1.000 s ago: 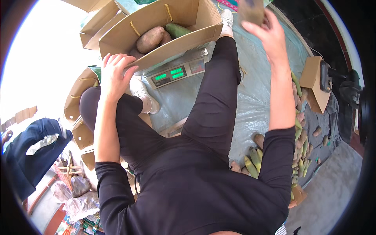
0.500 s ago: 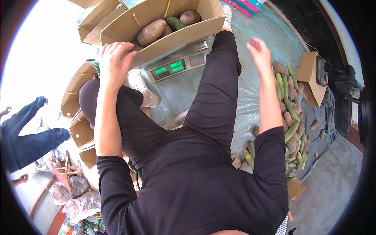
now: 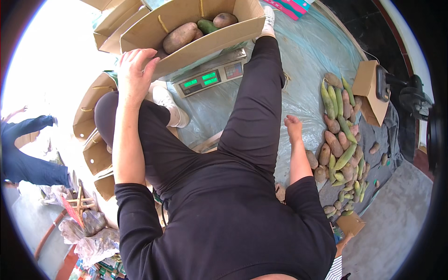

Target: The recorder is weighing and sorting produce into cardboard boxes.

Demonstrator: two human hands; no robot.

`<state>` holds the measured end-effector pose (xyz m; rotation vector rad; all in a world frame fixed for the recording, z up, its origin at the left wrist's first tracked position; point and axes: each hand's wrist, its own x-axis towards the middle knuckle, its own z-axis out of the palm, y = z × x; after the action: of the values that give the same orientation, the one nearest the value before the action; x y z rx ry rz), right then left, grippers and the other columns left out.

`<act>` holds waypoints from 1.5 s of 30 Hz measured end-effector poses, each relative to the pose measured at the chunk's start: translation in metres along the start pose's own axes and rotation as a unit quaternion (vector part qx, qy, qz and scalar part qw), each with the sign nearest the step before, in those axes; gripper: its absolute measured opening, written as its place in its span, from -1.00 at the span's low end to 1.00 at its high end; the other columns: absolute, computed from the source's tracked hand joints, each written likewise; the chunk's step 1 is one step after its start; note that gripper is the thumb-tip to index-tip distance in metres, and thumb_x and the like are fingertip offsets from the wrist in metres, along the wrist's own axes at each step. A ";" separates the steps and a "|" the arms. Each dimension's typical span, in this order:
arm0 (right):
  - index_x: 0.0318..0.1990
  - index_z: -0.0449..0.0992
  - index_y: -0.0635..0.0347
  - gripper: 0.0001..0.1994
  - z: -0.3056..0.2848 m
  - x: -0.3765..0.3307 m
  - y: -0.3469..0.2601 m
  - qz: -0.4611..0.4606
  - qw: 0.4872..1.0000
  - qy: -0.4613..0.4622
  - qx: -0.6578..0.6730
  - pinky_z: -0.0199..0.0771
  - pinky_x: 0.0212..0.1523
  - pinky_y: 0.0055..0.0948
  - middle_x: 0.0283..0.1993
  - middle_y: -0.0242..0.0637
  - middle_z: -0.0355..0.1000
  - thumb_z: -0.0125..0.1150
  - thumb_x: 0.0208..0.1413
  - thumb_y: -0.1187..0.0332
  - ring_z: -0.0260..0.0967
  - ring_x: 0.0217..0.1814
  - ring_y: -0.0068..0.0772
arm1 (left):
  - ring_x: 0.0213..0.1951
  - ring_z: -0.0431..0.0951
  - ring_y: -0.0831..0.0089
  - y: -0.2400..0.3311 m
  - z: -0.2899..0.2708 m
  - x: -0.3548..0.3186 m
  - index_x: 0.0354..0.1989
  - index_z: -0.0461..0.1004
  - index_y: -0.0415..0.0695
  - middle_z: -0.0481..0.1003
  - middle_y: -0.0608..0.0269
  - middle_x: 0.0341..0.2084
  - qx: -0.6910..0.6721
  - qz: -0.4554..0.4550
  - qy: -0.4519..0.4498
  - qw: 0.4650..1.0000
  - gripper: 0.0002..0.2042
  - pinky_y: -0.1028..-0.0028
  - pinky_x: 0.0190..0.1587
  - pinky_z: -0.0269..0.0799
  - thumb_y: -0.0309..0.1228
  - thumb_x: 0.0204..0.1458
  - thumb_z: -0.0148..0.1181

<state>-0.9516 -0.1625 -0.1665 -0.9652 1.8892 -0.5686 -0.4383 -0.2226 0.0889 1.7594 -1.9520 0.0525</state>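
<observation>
My left hand (image 3: pixel 133 74) grips the near edge of an open cardboard box (image 3: pixel 210 39) that rests on a digital scale (image 3: pixel 210 77) with a green display. Inside the box lie brown tubers (image 3: pixel 179 37) and a green fruit (image 3: pixel 206 25). My right hand (image 3: pixel 294 128) hangs low beside my right thigh, fingers curled with nothing in them, just left of a heap of brown and green produce (image 3: pixel 338 140) on a blue plastic sheet (image 3: pixel 303 60). My legs in dark trousers stretch toward the scale.
More cardboard boxes (image 3: pixel 91 112) stand at the left and top left. A small open carton (image 3: pixel 368 91) and a black fan (image 3: pixel 413 95) sit at the right. Another person in blue (image 3: pixel 25 149) is at the far left, near plastic bags (image 3: pixel 91 233).
My right hand has dropped from up by the box down to beside my thigh near the produce heap, and the object it held is gone. The left hand stays on the box edge.
</observation>
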 end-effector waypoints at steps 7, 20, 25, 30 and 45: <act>-0.02 0.42 0.35 -0.64 0.010 -0.005 0.006 0.011 1.000 -0.029 0.008 0.37 -0.10 -0.45 -0.13 -0.16 0.45 0.17 0.00 0.41 0.38 -0.15 -0.40 | -0.21 0.47 0.25 -0.003 -0.006 -0.001 -0.33 0.49 -0.14 0.52 0.24 -0.37 0.018 -0.010 0.009 1.000 -0.85 0.33 -0.08 0.30 -0.44 -0.11 0.22; 0.00 0.42 0.30 -0.63 -0.007 -0.001 0.003 0.023 0.997 -0.068 -0.007 0.39 -0.24 -0.42 -0.12 -0.22 0.44 0.15 0.02 0.37 0.38 -0.18 -0.40 | -0.24 0.44 0.29 -0.002 -0.021 -0.008 -0.38 0.48 -0.07 0.48 0.29 -0.43 0.007 -0.008 0.103 0.995 -0.86 0.31 -0.04 0.24 -0.39 -0.14 0.25; 0.05 0.37 0.11 -0.61 -0.014 -0.015 0.001 0.103 0.989 -0.091 -0.050 0.29 -0.32 -0.37 -0.12 -0.36 0.44 0.13 0.03 0.27 0.39 -0.20 -0.44 | -0.27 0.47 0.26 -0.011 -0.069 -0.022 -0.35 0.49 -0.12 0.49 0.23 -0.43 -0.031 -0.061 0.129 0.989 -0.87 0.36 -0.12 0.33 -0.44 -0.10 0.23; 0.06 0.36 0.06 -0.62 -0.020 -0.022 0.001 0.135 0.987 -0.085 -0.025 0.28 -0.29 -0.38 -0.14 -0.40 0.43 0.12 0.07 0.26 0.37 -0.18 -0.46 | -0.25 0.54 0.36 -0.032 -0.133 -0.088 -0.26 0.51 -0.15 0.55 0.21 -0.34 -0.035 -0.246 0.128 0.960 -0.84 0.45 -0.17 0.41 -0.45 -0.04 0.20; 0.05 0.34 -0.01 -0.65 0.005 0.005 -0.051 0.095 0.989 -0.114 0.018 0.29 -0.19 -0.34 -0.13 -0.45 0.43 0.13 0.08 0.27 0.32 -0.16 -0.48 | 0.02 0.37 0.10 -0.067 -0.131 -0.487 0.09 0.28 -0.24 0.38 -0.08 -0.03 0.291 -0.696 0.207 0.623 -0.36 0.22 0.09 0.27 -0.17 -0.16 0.32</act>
<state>-0.9284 -0.1964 -0.1351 -0.7816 1.7360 -0.3619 -0.3153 0.2613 -0.0067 2.8253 0.1794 0.5171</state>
